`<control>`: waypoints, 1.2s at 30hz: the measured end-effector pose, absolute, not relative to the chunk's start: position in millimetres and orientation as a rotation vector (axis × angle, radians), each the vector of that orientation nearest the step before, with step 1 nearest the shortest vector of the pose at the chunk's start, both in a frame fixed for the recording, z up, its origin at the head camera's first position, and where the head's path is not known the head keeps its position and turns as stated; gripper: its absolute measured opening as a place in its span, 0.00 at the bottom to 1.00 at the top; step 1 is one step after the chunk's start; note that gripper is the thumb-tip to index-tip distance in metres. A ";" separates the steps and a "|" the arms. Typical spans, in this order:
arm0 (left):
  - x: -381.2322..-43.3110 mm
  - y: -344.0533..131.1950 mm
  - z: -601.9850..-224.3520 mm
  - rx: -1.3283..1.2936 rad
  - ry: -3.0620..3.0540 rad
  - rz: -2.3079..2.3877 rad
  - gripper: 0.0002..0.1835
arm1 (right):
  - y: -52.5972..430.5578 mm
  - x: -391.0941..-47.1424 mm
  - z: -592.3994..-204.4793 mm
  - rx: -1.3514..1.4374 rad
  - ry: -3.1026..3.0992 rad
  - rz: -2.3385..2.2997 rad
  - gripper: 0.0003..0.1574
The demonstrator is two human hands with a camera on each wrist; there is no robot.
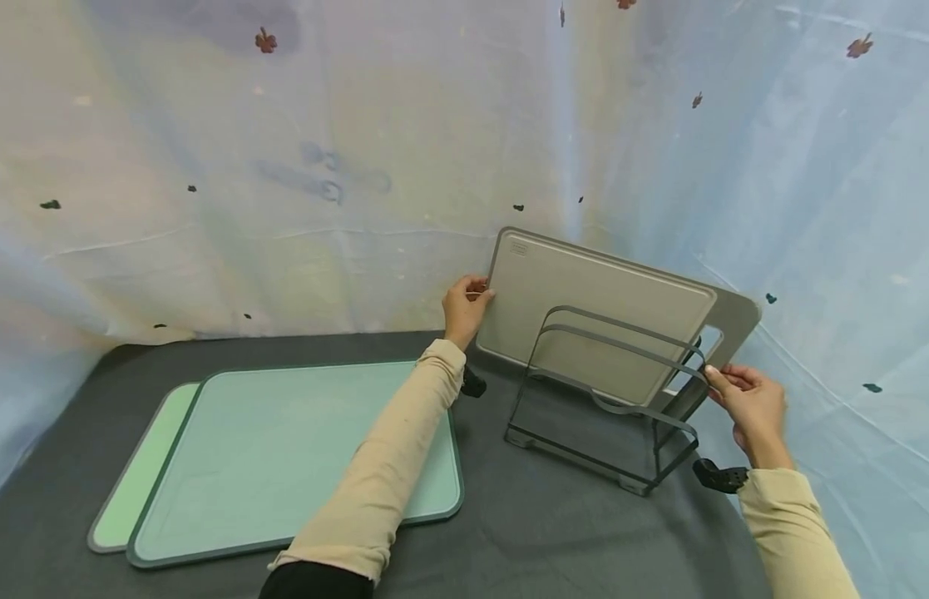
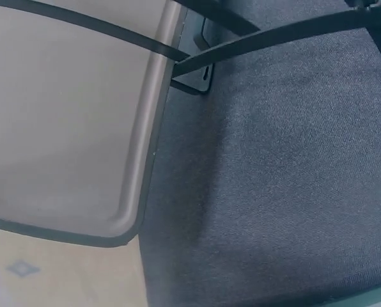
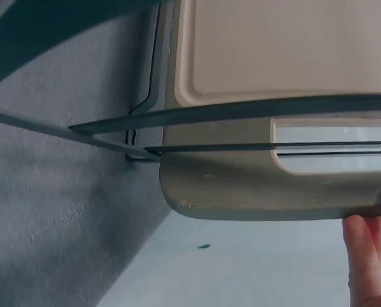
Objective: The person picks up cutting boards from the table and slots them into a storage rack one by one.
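Observation:
A beige cutting board [image 1: 584, 308] with a darker grey handle end stands tilted in the dark wire rack [image 1: 584, 466], behind its front loops. With thumb and fingers, my left hand [image 1: 466, 312] pinches the board's left edge. At the opposite end, my right hand [image 1: 752, 408] holds the handle edge beside the rack's loops. The right wrist view shows my fingers [image 3: 364, 256] against the edge of the handle end [image 3: 241, 192], near its slot. In the left wrist view the board's rounded corner [image 2: 123, 230] shows, and the left fingers are almost wholly out of frame.
A large pale teal cutting board [image 1: 262, 449] lies on the dark grey cloth [image 1: 524, 541] at the left, overlapping a light green board [image 1: 145, 474]. My left forearm crosses over the teal board. A patterned curtain [image 1: 359, 166] hangs behind the table.

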State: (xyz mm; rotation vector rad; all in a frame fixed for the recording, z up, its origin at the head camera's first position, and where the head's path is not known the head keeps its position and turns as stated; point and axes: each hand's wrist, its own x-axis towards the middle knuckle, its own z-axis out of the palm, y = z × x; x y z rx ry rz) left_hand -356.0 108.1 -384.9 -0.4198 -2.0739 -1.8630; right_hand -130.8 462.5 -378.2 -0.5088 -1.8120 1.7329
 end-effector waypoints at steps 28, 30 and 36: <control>-353.5 74.7 -361.4 -0.487 -2.516 -1.992 0.26 | 406.1 -123.2 -363.5 -0.761 -1.812 1.599 0.17; -353.7 72.4 -360.0 -0.492 -2.516 -1.991 0.26 | 407.6 -123.9 -362.9 -0.764 -1.818 1.611 0.16; -355.2 68.6 -355.0 -0.479 -2.477 -2.012 0.25 | 413.3 -122.5 -358.4 -0.756 -1.873 1.694 0.20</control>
